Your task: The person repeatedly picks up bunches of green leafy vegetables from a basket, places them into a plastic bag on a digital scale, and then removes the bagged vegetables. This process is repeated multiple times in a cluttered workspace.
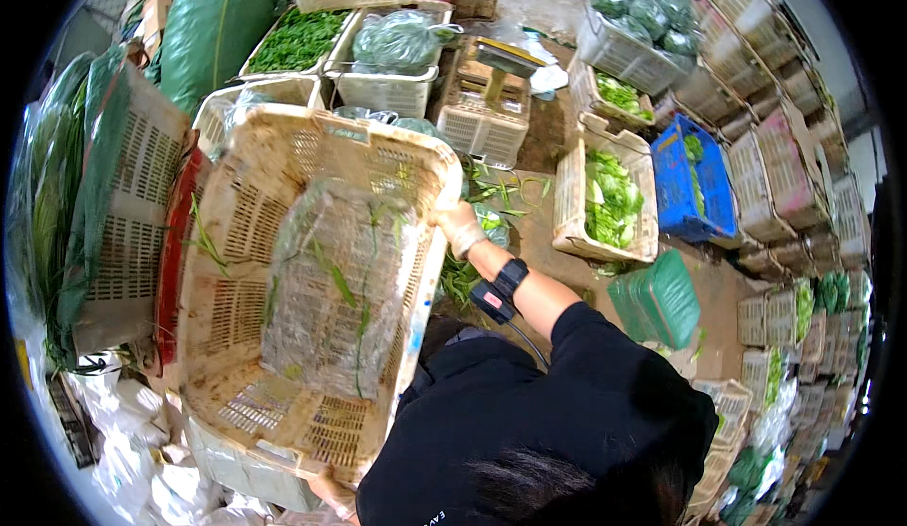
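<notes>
While the crate (231,313) extends leftward, the right grip (459,227) clasps its rim, the left grip (331,491) its near end.

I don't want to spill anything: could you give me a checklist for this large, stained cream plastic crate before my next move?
1. Right hand on the large, stained cream plastic crate: ok, gripping its right rim.
2. Left hand secure: cannot tell; it is at the lower rim, partly out of sight.
3. Crate empty: not ok; a crumpled, clear plastic sheet and thin green leaf scraps lie inside.
4. Crate clean: not ok; brown dirt marks its walls.
5. Floor to the right clear: not ok; a green-wrapped, block-shaped bundle sits there.
6. Footing: cannot tell; the feet are hidden.
</notes>
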A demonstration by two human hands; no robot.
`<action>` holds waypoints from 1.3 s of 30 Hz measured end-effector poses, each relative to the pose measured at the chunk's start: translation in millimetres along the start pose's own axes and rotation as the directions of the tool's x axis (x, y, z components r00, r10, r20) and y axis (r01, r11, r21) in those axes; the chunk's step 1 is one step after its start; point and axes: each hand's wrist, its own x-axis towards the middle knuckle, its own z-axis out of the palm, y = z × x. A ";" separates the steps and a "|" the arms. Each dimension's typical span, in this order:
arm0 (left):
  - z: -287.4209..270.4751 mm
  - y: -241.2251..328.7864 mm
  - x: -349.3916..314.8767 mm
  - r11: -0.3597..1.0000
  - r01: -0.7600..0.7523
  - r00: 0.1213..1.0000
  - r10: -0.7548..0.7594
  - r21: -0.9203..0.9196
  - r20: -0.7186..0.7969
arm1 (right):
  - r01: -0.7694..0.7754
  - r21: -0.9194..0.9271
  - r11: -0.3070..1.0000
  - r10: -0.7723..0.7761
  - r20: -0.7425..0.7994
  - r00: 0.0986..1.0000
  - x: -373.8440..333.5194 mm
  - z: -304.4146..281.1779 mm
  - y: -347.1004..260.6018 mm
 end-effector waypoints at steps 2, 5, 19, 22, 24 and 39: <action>-26.9 -7.6 -3.5 1.000 -0.009 0.995 0.007 0.026 0.103 | -0.122 -0.077 0.990 0.113 -0.113 0.987 -48.4 -15.3 23.6; -43.3 -20.6 17.6 0.999 0.033 0.981 -0.039 0.032 0.188 | -0.169 -0.003 0.986 0.167 -0.159 0.973 -76.8 -37.7 59.9; -7.2 11.2 -31.3 0.997 -0.058 0.956 0.039 0.057 0.291 | -0.359 0.562 0.745 0.481 -0.081 0.873 -130.4 -113.3 117.9; 15.0 14.0 -54.6 0.996 -0.043 0.949 0.018 0.073 0.315 | -0.512 0.431 0.743 0.604 -0.102 0.790 -116.2 -136.1 150.6; 29.3 22.1 -64.7 0.995 -0.047 0.953 0.020 0.084 0.301 | -0.520 0.446 0.729 0.636 -0.158 0.756 -113.8 -130.2 143.9; 307.8 111.6 -204.5 0.990 -0.138 0.763 0.080 0.040 0.642 | -0.139 0.497 0.857 0.371 -0.405 0.836 -77.0 -463.7 155.1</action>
